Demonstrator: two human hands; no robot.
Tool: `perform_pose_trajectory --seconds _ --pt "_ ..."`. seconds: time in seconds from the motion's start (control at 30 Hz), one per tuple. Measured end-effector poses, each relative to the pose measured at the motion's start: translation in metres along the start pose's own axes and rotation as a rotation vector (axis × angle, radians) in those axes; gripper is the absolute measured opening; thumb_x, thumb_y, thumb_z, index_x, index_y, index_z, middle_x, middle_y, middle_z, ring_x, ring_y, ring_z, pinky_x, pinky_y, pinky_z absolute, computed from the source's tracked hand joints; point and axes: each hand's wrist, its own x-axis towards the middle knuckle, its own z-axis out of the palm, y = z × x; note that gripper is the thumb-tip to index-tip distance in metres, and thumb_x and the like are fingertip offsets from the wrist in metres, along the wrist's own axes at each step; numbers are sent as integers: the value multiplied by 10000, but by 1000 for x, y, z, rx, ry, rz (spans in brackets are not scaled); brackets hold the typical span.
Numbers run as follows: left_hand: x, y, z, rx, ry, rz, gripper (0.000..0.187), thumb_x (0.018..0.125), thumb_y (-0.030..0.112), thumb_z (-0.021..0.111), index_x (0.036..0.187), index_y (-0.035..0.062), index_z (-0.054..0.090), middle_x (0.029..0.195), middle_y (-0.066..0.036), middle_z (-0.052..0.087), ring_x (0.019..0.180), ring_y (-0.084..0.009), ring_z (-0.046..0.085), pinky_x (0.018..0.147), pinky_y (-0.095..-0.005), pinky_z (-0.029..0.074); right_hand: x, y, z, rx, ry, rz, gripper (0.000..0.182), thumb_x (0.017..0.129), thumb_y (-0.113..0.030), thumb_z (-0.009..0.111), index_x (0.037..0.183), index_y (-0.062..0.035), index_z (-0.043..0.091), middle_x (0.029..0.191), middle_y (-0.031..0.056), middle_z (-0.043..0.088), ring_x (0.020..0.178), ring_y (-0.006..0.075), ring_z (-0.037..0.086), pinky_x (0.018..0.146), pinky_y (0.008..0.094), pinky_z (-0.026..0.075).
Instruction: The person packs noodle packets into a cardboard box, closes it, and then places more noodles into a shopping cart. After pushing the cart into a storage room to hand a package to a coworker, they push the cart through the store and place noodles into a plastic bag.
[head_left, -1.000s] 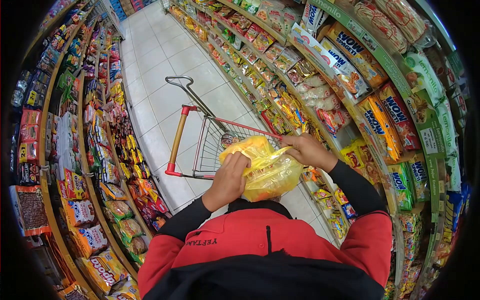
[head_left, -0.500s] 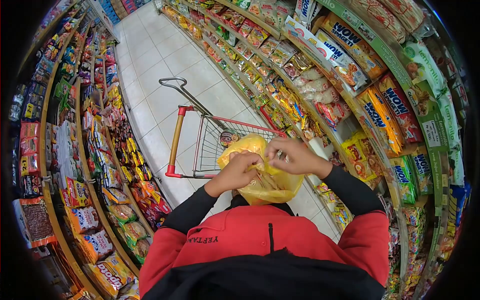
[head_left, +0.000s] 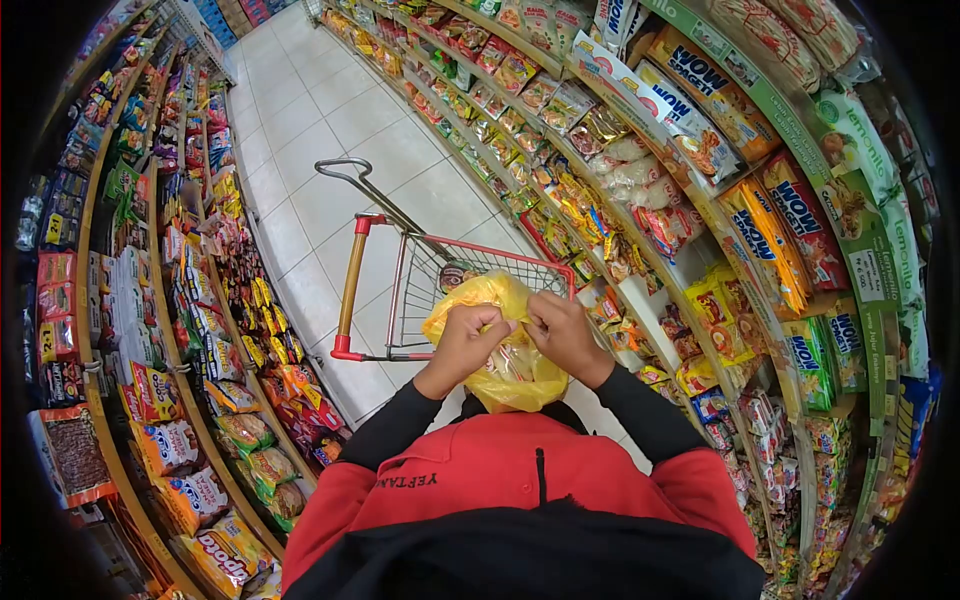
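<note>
A yellow plastic bag (head_left: 515, 375) hangs in front of my chest, with its contents showing only dimly through the thin film. My left hand (head_left: 463, 345) pinches the bag's upper edge from the left, thumb pressed against the fingers. Close beside it, my right hand (head_left: 568, 335) grips the same rim from the right with curled fingers. The two hands almost meet above the bag. Just beyond them stands a wire shopping cart (head_left: 405, 300) with red corners, and a round patterned item (head_left: 455, 275) sits inside it.
Shelves of snack packets (head_left: 190, 440) line the left. On the right, shelves hold noodle packs (head_left: 790, 215), spaghetti packs (head_left: 700, 90) and green-white packs (head_left: 865, 150). Between them runs a white tiled floor (head_left: 300, 120). The cart's metal handle (head_left: 345, 170) sticks out toward the aisle.
My right hand has come down and left, closing on the bag's rim. My left hand has shifted slightly left, and the bag's body now hangs narrower between both hands.
</note>
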Motion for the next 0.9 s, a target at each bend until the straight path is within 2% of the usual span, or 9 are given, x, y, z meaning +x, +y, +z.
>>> perform_pose_trajectory --seconds 0.2,0.3,0.37,0.4,0.5,0.67,0.7,0.8,0.9 --pt "-3 -15 -8 -458 147 51 325 790 66 597 555 33 374 524 58 335 514 -26 299 458 -218 253 2 26 -13 -72 41 -85 99 706 -15 574 785 -28 515 749 146 546 676 336 563 555 402 448" --pt "-1 0 -21 -158 70 -4 304 745 73 610 528 33 401 507 25 410 478 -75 364 468 -245 298 7 21 -17 -83 -34 -163 78 715 -37 568 761 -33 505 714 134 530 662 334 557 549 406 445" --pt "9 21 -31 791 141 397 260 678 113 633 499 36 460 537 -47 520 486 -187 461 498 -307 356 7 7 -14 -101 -87 -200 66 725 -54 560 745 -38 499 701 127 526 655 330 558 548 407 446" --pt "18 25 -32 998 251 488 296 625 143 655 452 69 426 531 -74 500 526 -272 482 506 -348 368 7 0 -10 -122 -143 -243 64 734 -71 551 730 -44 493 689 119 521 648 327 558 546 408 448" --pt "47 22 -37 1190 269 656 238 645 147 638 485 84 473 533 -79 499 535 -267 504 491 -368 386 5 -8 3 -169 -167 -240 69 750 -90 526 708 -56 481 673 103 518 632 315 561 542 404 451" --pt "86 -22 -174 1133 1121 281 76 731 86 556 670 81 510 606 -102 505 533 -273 510 469 -386 387 -23 5 -16 -146 -138 -251 85 737 -83 531 690 -47 470 631 115 508 607 312 556 511 404 439" --pt "74 -13 -202 1162 1121 186 114 743 93 591 681 61 501 597 -80 510 506 -225 506 461 -331 385 -22 10 -22 -153 -138 -254 85 737 -83 531 690 -47 470 631 115 508 607 312 556 511 404 439" --pt "40 58 -153 576 837 390 188 731 56 657 665 56 481 625 -40 526 537 -131 510 498 -244 397 -7 22 -26 -29 27 20 126 735 -54 546 671 -23 442 529 109 456 529 288 512 481 346 389" --pt "4 64 -56 373 -23 609 146 719 60 652 852 58 590 819 -82 585 799 -237 581 716 -330 453 12 20 -12 133 66 124 106 750 -57 562 745 -25 461 546 88 385 467 176 409 467 309 333"
